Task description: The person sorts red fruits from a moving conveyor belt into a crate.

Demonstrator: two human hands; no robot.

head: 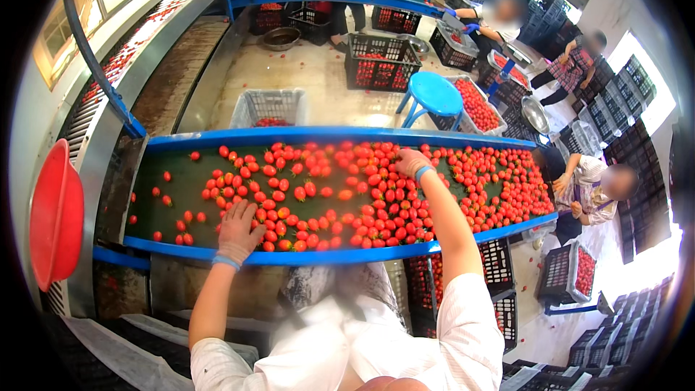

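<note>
Many small red cherry tomatoes lie on a dark green sorting belt between blue metal side rails. They crowd together toward the right and thin out to a scatter on the left. My left hand, in a thin glove with a blue band at the wrist, rests among tomatoes near the belt's front edge, fingers spread. Across the belt, close to the far rail, my right hand reaches down into the dense tomatoes, gloved the same way. Its fingertips are partly hidden, so whether it grips a tomato is unclear.
A red plastic basin stands at the left beside a roller conveyor. Beyond the far rail are a blue stool, a black crate and a lined crate. A co-worker stands at the belt's right end; others work farther back.
</note>
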